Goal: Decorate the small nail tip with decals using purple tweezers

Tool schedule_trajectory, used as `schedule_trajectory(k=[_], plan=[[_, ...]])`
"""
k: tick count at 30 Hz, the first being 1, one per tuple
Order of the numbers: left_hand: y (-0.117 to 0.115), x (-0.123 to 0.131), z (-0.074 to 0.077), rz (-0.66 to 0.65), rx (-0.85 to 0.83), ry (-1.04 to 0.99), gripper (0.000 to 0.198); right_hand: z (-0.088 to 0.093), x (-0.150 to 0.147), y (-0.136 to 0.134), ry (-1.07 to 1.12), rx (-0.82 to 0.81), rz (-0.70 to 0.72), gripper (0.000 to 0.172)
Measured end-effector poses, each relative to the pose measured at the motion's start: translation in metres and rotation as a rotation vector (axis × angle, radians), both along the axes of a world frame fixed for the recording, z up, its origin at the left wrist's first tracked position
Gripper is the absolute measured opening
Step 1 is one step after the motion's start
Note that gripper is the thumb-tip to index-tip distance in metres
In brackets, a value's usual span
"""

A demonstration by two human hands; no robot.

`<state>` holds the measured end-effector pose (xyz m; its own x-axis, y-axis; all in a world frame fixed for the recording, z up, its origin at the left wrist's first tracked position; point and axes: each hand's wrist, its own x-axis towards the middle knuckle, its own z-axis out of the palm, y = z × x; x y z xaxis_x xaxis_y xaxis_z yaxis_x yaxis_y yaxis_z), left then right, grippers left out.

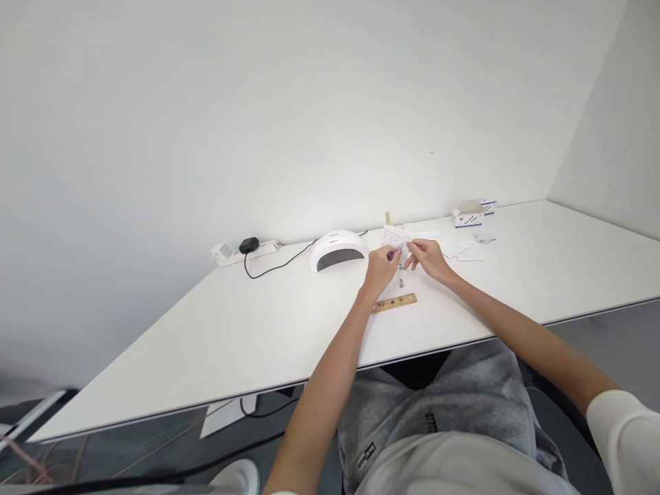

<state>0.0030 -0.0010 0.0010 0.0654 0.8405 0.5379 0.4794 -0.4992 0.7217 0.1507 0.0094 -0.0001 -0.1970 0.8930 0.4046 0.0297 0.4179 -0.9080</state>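
My left hand point(380, 267) is closed around a thin purple tool point(394, 252), which looks like tweezers and slants up toward my other hand. My right hand point(431, 260) faces it, thumb and forefinger pinched together; what lies between them is too small to make out. Just behind both hands is a white sheet point(394, 234) with rows of small dark marks, its lower edge partly covered by my fingers. A small shiny silver item point(401, 282) is below the hands. Nearer to me, a gold strip point(396, 302) bears several dark round spots, its left end beside my left wrist.
Left of my hands stands a white dome-shaped lamp point(337, 249) with a black cable. A power strip point(262, 249) with a black adapter point(249, 245) lies along the wall. More marked sheets point(470, 251), a small clear packet point(483, 238) and an open white-and-blue box point(467, 214) are to the right.
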Motion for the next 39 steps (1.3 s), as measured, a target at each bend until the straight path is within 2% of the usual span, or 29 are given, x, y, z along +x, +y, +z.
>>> schedule_trajectory(k=[8, 13, 18, 20, 25, 28, 34, 39], plan=[[-0.002, 0.0, 0.002, 0.014, -0.003, -0.027, 0.025, -0.001, 0.001, 0.002, 0.007, 0.009, -0.009, 0.047], [0.002, -0.006, 0.006, 0.051, -0.024, -0.022, 0.033, 0.001, 0.007, 0.005, -0.008, -0.031, -0.053, 0.043], [0.009, -0.015, 0.008, -0.043, -0.227, -0.175, 0.03, 0.005, 0.02, 0.012, -0.048, -0.088, -0.097, 0.034], [0.011, -0.017, 0.008, -0.072, -0.246, -0.199, 0.031, 0.007, 0.024, 0.014, -0.058, -0.122, -0.073, 0.033], [0.013, -0.02, 0.005, -0.045, -0.004, -0.041, 0.03, 0.007, 0.027, 0.016, -0.124, -0.136, -0.006, 0.033], [0.014, -0.02, 0.003, -0.031, 0.083, 0.062, 0.03, 0.007, 0.027, 0.016, -0.152, -0.134, 0.016, 0.032], [0.014, -0.023, 0.0, 0.023, 0.135, 0.345, 0.028, 0.01, 0.026, 0.013, -0.161, -0.145, 0.054, 0.032], [0.012, -0.024, -0.001, 0.037, 0.149, 0.454, 0.028, 0.012, 0.025, 0.01, -0.162, -0.147, 0.072, 0.033]])
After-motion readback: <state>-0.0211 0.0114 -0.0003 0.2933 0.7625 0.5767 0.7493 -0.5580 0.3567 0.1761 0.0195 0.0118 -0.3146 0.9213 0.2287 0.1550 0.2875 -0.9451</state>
